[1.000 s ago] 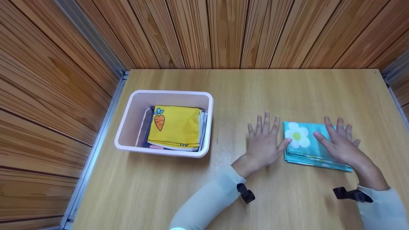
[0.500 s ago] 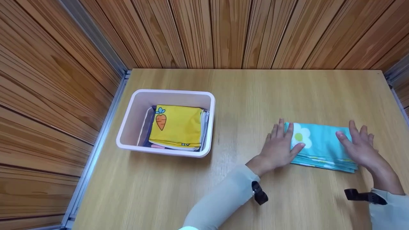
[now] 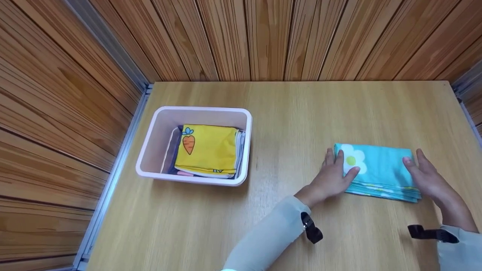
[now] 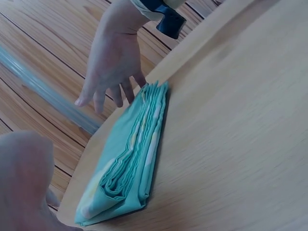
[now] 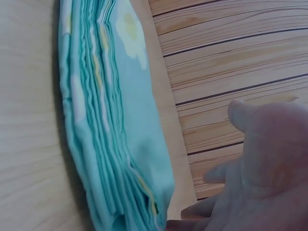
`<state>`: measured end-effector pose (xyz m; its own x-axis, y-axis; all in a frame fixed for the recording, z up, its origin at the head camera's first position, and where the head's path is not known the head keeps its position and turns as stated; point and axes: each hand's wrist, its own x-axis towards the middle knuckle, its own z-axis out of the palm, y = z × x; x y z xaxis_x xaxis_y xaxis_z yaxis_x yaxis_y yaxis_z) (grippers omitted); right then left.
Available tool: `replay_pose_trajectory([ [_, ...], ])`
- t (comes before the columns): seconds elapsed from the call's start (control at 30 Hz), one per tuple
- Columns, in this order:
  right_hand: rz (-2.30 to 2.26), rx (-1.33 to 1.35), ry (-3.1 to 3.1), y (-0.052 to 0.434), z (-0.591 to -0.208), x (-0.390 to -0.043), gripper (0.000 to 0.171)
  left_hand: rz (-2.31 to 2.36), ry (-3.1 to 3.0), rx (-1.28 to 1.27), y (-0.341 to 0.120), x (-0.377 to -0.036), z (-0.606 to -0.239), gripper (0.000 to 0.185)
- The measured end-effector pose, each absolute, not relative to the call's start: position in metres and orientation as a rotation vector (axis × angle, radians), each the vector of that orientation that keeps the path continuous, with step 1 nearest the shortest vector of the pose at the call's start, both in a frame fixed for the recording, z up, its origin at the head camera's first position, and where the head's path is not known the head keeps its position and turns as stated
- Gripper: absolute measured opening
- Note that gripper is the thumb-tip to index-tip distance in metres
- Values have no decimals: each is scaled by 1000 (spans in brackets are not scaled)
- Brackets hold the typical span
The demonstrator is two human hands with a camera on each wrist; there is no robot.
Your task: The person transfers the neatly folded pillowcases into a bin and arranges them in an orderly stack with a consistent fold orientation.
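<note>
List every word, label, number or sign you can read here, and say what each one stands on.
No text can be read for certain.
Yellow cloth in the pink bin: small dark marks along its near edge, too small and blurred to read.
Folded blue cloth: flower print only, no lettering.
Yellow cloth's picture: a carrot, not a sign.

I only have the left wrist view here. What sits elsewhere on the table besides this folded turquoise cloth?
Observer: A pink bin holding a yellow carrot-print cloth, seen from the head view.
Operator: Any print on top of the turquoise one?
Observer: A white flower with a yellow centre on the turquoise cloth, by the left hand.
Operator: Where's the right hand?
Observer: The right hand rests at the cloth's opposite end, fingers relaxed.
</note>
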<state>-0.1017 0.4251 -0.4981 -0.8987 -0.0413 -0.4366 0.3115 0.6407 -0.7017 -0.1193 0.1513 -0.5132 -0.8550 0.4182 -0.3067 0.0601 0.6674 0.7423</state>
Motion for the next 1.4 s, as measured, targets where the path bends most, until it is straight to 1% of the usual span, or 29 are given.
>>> replay_pose_trajectory([
  [0.2,-1188,263,2400,428,-501,-100,81,1135,2332,313,153,-118,-517,76],
  [0.5,-1283,264,2385,426,-506,-98,79,1271,2259,200,160,-120,-518,71],
  [0.7,-1430,470,2386,432,-511,-95,84,1444,2171,35,166,-123,-520,68],
  [0.9,-1603,671,2272,440,-522,-92,83,1634,2044,-151,169,-128,-523,61],
  [1.03,-1673,770,2190,443,-527,-92,84,1749,1975,-197,170,-130,-524,58],
  [1.23,-1623,837,2243,442,-531,-93,83,1871,1943,-166,174,-131,-527,58],
  [1.4,-1804,818,2209,441,-534,-91,80,1949,1905,-227,175,-132,-535,59],
])
